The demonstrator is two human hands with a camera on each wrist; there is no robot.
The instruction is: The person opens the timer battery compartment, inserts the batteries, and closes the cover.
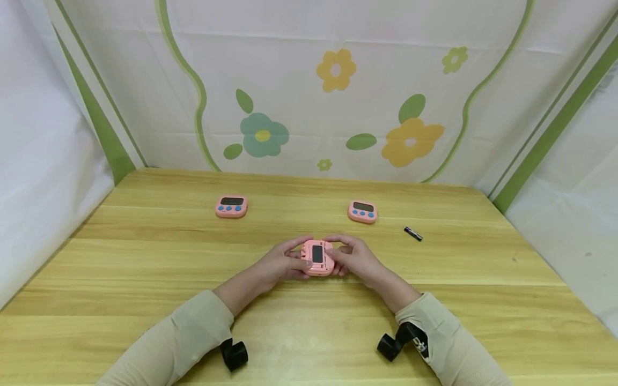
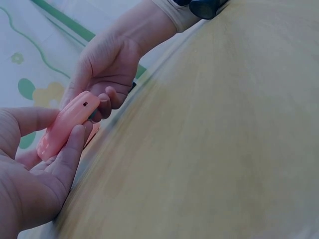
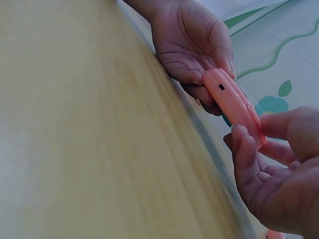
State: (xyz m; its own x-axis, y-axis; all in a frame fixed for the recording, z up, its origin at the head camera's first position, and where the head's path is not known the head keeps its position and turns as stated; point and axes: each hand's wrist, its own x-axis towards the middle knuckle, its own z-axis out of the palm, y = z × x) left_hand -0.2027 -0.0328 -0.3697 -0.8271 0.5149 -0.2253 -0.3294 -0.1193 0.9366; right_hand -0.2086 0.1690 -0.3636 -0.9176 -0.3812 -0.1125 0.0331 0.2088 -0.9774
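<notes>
A pink digital timer (image 1: 318, 271) is held between both hands above the table's middle. Its back faces up in the head view, with a dark rectangle at the centre and a slot along the right side. My left hand (image 1: 280, 264) grips its left edge, thumb on the near side of the back. My right hand (image 1: 356, 259) pinches the right side, thumb on the back by the slot and the other fingers curled at the edge. Both wrist views show the timer's pink rim (image 2: 67, 122) with a small dark opening, pinched between thumb and fingers (image 3: 245, 149).
Two more pink timers lie face up farther back, one at left (image 1: 232, 207) and one at right (image 1: 362, 212), each with a dark screen and blue buttons. A small dark battery (image 1: 413, 234) lies to the right on the wooden table (image 1: 145, 257). Behind hangs a flowered cloth (image 1: 299, 64).
</notes>
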